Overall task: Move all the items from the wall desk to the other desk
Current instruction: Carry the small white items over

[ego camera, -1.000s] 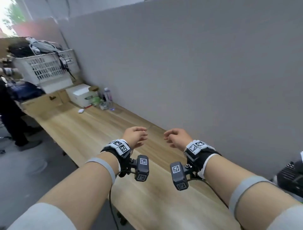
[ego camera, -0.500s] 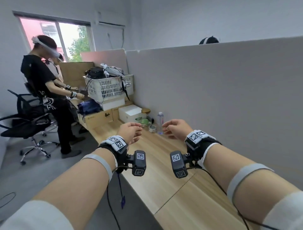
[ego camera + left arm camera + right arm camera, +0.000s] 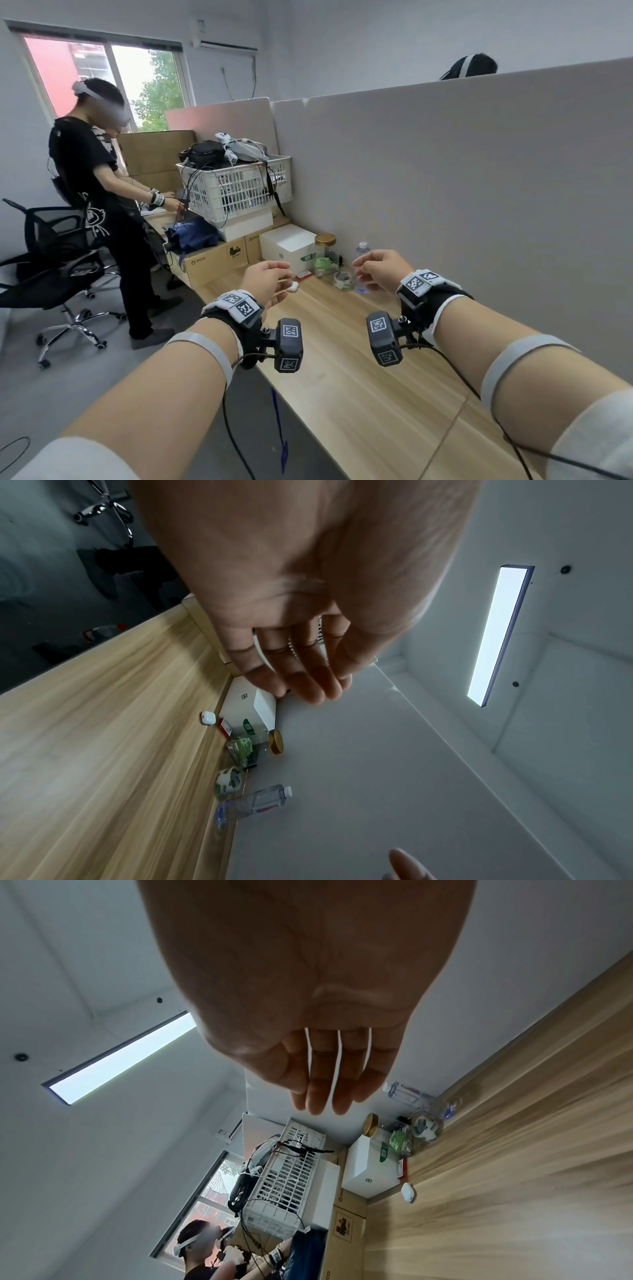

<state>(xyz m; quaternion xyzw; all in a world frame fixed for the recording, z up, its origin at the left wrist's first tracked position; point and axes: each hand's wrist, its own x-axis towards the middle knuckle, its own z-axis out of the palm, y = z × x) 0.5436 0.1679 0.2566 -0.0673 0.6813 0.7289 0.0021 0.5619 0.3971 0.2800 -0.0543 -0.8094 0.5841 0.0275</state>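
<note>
At the far end of the wooden wall desk [image 3: 342, 377] stand a white box [image 3: 287, 245], a gold-lidded jar [image 3: 325, 242], a green packet [image 3: 323, 265], a tape roll [image 3: 343, 280] and a clear water bottle [image 3: 362, 251]. A small white case [image 3: 293, 287] lies in front of the box. My left hand [image 3: 274, 277] and right hand [image 3: 376, 270] hover empty above the desk, just short of these items, fingers loosely bent. The left wrist view shows the bottle [image 3: 253, 804] and tape roll [image 3: 227, 780]. The right wrist view shows the jar [image 3: 371, 1125] and white case [image 3: 408, 1192].
A grey partition [image 3: 479, 205] runs along the desk's right side. Beyond the items a white basket [image 3: 239, 188] of cables sits on cardboard boxes [image 3: 212, 262]. Another person [image 3: 96, 205] stands at the left by an office chair [image 3: 58, 260]. The floor lies left of the desk edge.
The view has lifted from the desk top to the room's far end. Both hands stay empty and now sit much closer to the items by the white box.
</note>
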